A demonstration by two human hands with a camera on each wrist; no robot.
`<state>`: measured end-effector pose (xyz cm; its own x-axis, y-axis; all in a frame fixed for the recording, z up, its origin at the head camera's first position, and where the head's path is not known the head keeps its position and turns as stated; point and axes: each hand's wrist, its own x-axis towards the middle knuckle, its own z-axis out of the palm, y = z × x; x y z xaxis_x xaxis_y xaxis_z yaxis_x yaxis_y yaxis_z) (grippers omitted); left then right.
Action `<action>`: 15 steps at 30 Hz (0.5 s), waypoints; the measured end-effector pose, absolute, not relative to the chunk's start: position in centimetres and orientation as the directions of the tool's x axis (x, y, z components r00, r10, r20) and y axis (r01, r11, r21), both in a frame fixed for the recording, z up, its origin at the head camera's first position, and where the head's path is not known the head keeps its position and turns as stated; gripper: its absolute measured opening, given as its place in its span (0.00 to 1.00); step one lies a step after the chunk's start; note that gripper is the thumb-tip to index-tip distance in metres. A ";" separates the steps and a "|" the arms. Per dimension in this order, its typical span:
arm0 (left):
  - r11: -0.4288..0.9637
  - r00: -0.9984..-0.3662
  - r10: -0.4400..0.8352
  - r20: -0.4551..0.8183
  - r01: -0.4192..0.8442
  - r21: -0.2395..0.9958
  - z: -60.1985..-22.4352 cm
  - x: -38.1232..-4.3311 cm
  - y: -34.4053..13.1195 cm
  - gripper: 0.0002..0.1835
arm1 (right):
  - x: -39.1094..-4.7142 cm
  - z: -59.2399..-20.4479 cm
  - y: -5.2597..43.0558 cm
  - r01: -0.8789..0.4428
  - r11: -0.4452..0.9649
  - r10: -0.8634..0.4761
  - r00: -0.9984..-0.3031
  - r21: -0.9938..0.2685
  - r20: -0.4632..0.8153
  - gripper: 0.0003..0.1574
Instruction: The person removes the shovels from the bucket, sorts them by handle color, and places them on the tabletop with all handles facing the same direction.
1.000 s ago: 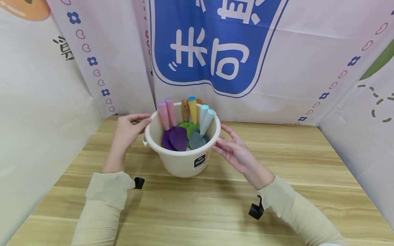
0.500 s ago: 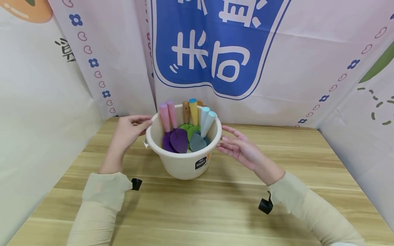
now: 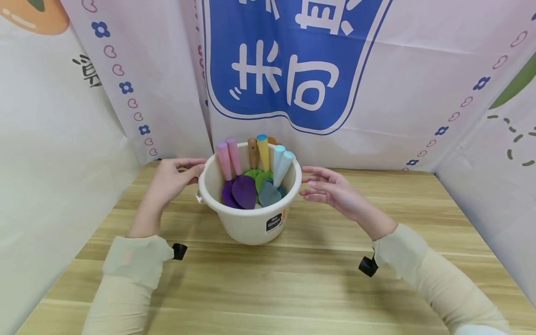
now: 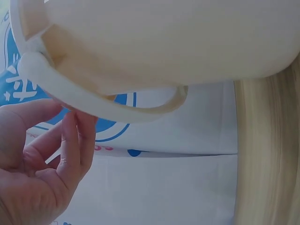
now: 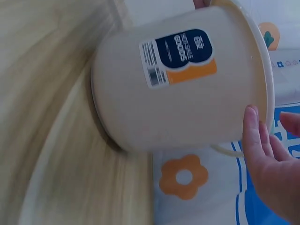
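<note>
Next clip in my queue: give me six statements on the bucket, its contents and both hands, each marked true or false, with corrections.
1. The bucket stands upright on the wooden table. True.
2. The pink-handled tools have green blades. False: the pink-handled tools have purple blades.
3. The left hand is by the bucket's rim. True.
4. The right hand grips a tool. False: the right hand is outside the bucket, beside it.
5. The bucket's label includes a barcode. True.
6. The light-blue-handled tools lie outside the bucket. False: the light-blue-handled tools are inside.
</note>
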<state>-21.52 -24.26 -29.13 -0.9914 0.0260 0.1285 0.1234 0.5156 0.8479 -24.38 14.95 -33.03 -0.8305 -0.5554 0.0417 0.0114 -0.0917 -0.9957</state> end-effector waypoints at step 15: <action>0.680 -0.941 0.043 0.335 0.273 0.680 -29.6 -20.4 -24.2 0.23 | -25.9 -31.4 16.3 -0.531 0.411 -0.520 -0.804 -0.741 0.287 0.19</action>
